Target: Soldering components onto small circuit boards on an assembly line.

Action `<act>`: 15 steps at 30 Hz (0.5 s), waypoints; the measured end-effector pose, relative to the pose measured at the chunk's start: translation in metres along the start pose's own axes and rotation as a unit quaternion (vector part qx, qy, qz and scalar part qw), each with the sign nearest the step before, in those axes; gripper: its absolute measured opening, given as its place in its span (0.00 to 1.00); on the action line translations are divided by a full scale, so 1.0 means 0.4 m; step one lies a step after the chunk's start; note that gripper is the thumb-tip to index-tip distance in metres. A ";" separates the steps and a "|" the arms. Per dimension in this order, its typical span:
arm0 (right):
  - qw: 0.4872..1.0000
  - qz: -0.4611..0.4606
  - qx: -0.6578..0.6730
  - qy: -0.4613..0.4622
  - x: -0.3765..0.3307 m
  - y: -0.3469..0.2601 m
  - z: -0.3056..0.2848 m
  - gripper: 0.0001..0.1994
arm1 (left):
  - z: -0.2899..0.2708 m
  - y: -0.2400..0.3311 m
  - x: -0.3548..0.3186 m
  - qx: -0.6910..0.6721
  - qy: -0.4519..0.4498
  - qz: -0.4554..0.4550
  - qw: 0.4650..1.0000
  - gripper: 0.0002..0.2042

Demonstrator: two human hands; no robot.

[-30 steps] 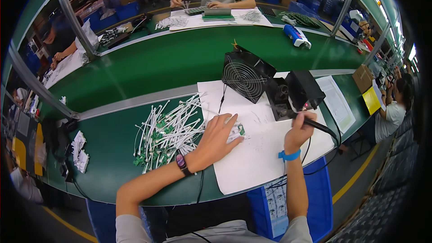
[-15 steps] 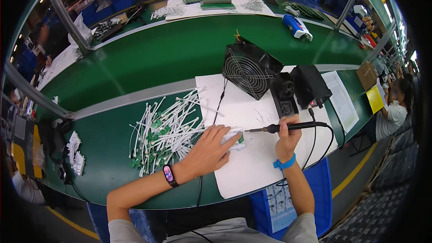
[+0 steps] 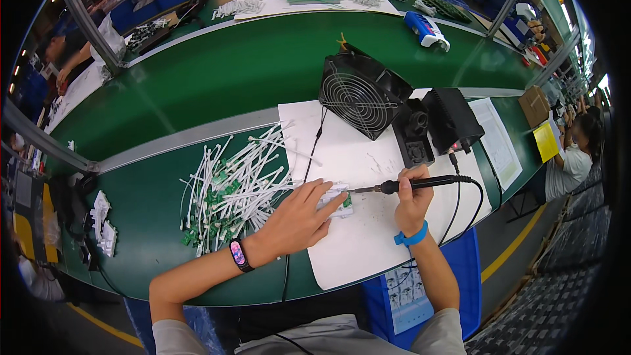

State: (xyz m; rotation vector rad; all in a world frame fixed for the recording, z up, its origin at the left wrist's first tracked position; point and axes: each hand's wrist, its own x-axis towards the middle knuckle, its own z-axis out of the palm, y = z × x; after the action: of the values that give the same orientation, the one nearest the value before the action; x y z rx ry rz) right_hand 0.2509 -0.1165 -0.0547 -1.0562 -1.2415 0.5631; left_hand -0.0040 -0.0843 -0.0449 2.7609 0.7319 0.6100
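Iron tip meets a small green board (image 3: 348, 202) in a white block (image 3: 344, 213)

The white block sits on the pale work sheet (image 3: 368, 250), near its left edge, with the green board at its right end. Work on this piece looks to be under way: the thin metal tip of the soldering iron (image 3: 434, 182) is at the board's upper edge, though whether it touches is too small to tell. No finished joint can be made out.

The left hand (image 3: 299, 220) lies low with fingers extended, fingertips steadying the block rather than wrapping it. The right hand (image 3: 414, 207) is closed around the iron's smooth black handle, pen-fashion.

Just left lies a tangled heap of slim, glossy white leads (image 3: 246, 190) with flat green boards among them; which are done and which are left, I cannot tell. Beyond the sheet's dark specks stand a boxy black fan (image 3: 358, 102) with a ringed wire grille, a black iron stand (image 3: 414, 135) and a ribbed black box (image 3: 453, 118). Angular white plastic pieces (image 3: 104, 227) rest far left on the smooth green tabletop (image 3: 151, 217).
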 end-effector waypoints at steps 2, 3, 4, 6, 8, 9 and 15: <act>1.000 -0.031 0.000 -0.006 0.000 0.000 -0.001 0.08 | 0.000 0.000 -0.002 0.002 0.002 -0.006 1.000 0.28; 1.000 -0.006 0.001 -0.006 -0.003 0.002 -0.002 0.08 | 0.002 -0.001 -0.004 -0.002 0.008 0.001 1.000 0.28; 1.000 -0.003 0.006 -0.007 -0.008 0.006 -0.004 0.08 | 0.005 -0.003 -0.007 0.002 0.003 -0.007 1.000 0.28; 1.000 0.001 0.015 -0.010 -0.022 0.020 -0.014 0.08 | 0.019 -0.011 -0.016 -0.016 0.016 0.003 1.000 0.29; 0.999 -0.004 -0.050 0.006 -0.035 0.041 -0.027 0.06 | 0.050 -0.013 -0.011 -0.030 0.014 -0.001 0.999 0.30; 1.000 -0.014 -0.021 0.003 -0.040 0.049 -0.037 0.05 | 0.058 -0.020 -0.015 -0.044 0.025 0.007 0.999 0.31; 0.993 -0.075 -0.081 0.042 -0.031 0.115 -0.057 0.06 | 0.074 -0.014 -0.024 -0.036 0.061 0.008 0.997 0.30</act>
State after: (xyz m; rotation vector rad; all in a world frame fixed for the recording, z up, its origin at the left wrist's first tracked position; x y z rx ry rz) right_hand 0.2774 -0.1142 -0.1001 -1.0997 -1.2955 0.3028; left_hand -0.0006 -0.0877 -0.0762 2.6852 0.6984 0.7978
